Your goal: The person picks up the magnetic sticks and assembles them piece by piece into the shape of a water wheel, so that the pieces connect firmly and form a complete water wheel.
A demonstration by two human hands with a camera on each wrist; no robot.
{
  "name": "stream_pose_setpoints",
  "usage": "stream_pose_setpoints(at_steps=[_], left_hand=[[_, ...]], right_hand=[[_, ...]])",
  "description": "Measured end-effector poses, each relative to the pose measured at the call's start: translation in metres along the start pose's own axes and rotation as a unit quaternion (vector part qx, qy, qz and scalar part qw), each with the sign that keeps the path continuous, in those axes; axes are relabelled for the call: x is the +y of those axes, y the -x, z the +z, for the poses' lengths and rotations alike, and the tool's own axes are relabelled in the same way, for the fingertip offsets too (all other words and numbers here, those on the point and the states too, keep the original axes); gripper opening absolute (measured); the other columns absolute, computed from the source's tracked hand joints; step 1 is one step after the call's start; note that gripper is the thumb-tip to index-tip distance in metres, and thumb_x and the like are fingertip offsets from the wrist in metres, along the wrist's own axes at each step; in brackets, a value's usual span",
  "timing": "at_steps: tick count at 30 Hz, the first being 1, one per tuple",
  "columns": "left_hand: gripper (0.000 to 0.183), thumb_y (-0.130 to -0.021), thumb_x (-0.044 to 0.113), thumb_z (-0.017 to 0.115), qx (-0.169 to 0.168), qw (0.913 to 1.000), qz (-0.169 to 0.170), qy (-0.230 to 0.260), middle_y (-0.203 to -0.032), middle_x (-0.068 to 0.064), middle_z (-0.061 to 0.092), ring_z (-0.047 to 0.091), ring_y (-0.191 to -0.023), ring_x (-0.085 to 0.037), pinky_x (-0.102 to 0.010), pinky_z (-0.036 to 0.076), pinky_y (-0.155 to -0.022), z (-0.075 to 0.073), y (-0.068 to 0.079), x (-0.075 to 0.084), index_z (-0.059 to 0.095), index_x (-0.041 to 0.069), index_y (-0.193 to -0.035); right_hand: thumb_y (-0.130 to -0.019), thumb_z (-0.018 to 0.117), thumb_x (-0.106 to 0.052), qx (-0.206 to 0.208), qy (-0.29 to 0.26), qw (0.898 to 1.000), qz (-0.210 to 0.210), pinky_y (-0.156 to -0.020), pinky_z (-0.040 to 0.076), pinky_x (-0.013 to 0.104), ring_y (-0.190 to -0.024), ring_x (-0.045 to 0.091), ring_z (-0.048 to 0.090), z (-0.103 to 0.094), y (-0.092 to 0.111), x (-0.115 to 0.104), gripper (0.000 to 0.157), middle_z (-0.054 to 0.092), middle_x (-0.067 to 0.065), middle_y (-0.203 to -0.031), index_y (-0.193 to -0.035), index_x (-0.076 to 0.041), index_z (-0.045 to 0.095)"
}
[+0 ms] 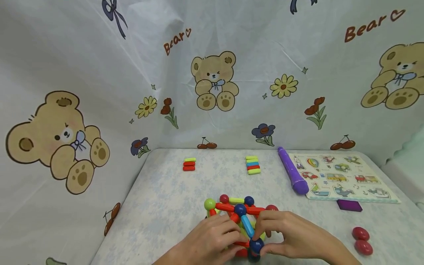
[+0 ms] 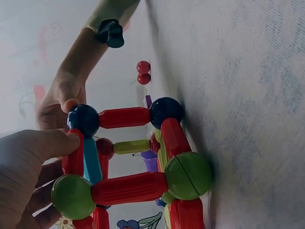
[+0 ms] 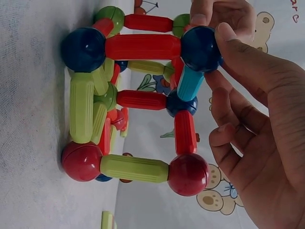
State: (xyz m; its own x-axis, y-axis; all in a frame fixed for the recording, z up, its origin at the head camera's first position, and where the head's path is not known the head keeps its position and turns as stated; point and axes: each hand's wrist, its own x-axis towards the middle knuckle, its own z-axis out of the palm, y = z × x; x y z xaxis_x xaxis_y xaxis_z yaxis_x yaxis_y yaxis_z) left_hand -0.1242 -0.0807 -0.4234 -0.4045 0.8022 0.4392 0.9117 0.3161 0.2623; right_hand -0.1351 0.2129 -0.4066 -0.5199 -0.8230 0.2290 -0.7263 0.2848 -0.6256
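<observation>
Two hands meet over a frame of rods and balls (image 1: 240,209) that stands toward the near side of the bench (image 1: 159,206), about midway between its left and right edges. The left grip (image 1: 215,235) is closed on the frame, its thumb and fingers pinching a red rod (image 2: 73,160) along the top. Just beside it, the right grip (image 1: 288,235) is clamped on a dark blue ball (image 1: 256,246) at the top corner nearest the person, thumb on one side and a fingertip on the other. From that ball a light blue rod (image 1: 247,226) runs across the top to a second dark blue ball, and a red upright drops to another resting on the bench. Green balls (image 2: 74,196) and crimson balls (image 3: 188,174) make other corners, linked by red and yellow-green rods. Out toward the bench's right edge, two loose crimson balls (image 1: 362,241) lie touching. Farther back is a purple block (image 1: 349,205), just beside the near edge of a picture board (image 1: 347,187) that fills the far right corner. Along the board's left edge lies a purple toy microphone (image 1: 291,171). Nearer the middle of the far edge I see a row of coloured rods (image 1: 253,165), and to its left a smaller row, yellow-green and red (image 1: 189,164). Behind the far edge hangs a pale cloth printed with bears (image 1: 251,117).
</observation>
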Motion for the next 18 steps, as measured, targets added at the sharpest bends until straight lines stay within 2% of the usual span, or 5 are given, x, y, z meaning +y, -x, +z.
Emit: stream_pose_setpoints(at_steps=[4, 7, 11, 14, 18], left_hand=[[0.022, -0.092, 0.022, 0.089, 0.003, 0.9998, 0.007, -0.020, -0.103, 0.012, 0.075, 0.062, -0.096, 0.000, -0.002, 0.039, -0.093, -0.001, 0.000, 0.001, 0.082, 0.022, -0.112], [0.021, -0.093, 0.023, 0.088, 0.010, 0.9998, 0.011, -0.016, -0.105, 0.013, 0.075, 0.063, -0.099, 0.000, -0.005, 0.042, -0.097, -0.005, 0.000, -0.001, 0.081, 0.021, -0.113], [0.021, -0.095, 0.025, 0.087, 0.037, 0.9990, -0.023, -0.004, -0.108, 0.012, 0.074, 0.064, -0.102, -0.001, -0.010, 0.049, -0.095, -0.024, -0.002, -0.013, 0.081, 0.019, -0.114], [0.021, -0.094, 0.023, 0.087, 0.062, 0.9947, -0.075, -0.034, -0.109, 0.009, 0.074, 0.066, -0.102, -0.004, -0.017, 0.055, -0.091, -0.046, -0.003, -0.038, 0.081, 0.018, -0.114], [0.021, -0.095, 0.018, 0.086, 0.066, 0.9827, -0.156, -0.075, -0.109, 0.004, 0.075, 0.070, -0.101, -0.012, -0.028, 0.061, -0.087, -0.065, -0.001, -0.094, 0.080, 0.017, -0.115]], right_hand=[[-0.100, 0.078, -0.037, 0.002, -0.002, 1.000, 0.001, -0.071, 0.058, 0.021, -0.091, -0.002, 0.062, 0.000, -0.001, 0.000, 0.018, 0.066, -0.011, -0.106, -0.117, -0.033, 0.074], [-0.100, 0.078, -0.037, 0.002, -0.003, 1.000, 0.001, -0.071, 0.058, 0.021, -0.091, -0.002, 0.062, 0.000, -0.002, -0.001, 0.018, 0.066, -0.012, -0.106, -0.117, -0.033, 0.074], [-0.099, 0.079, -0.037, -0.002, -0.001, 1.000, 0.002, -0.071, 0.057, 0.021, -0.091, -0.002, 0.062, -0.001, -0.002, -0.001, 0.019, 0.066, -0.011, -0.107, -0.117, -0.033, 0.074], [-0.099, 0.079, -0.037, -0.005, 0.002, 1.000, 0.005, -0.071, 0.058, 0.021, -0.091, -0.003, 0.062, -0.002, -0.002, -0.001, 0.019, 0.066, -0.011, -0.107, -0.117, -0.032, 0.074], [-0.100, 0.077, -0.037, -0.010, -0.005, 1.000, 0.017, -0.073, 0.059, 0.022, -0.093, -0.002, 0.063, -0.004, 0.000, -0.001, 0.018, 0.067, -0.012, -0.109, -0.118, -0.032, 0.074]])
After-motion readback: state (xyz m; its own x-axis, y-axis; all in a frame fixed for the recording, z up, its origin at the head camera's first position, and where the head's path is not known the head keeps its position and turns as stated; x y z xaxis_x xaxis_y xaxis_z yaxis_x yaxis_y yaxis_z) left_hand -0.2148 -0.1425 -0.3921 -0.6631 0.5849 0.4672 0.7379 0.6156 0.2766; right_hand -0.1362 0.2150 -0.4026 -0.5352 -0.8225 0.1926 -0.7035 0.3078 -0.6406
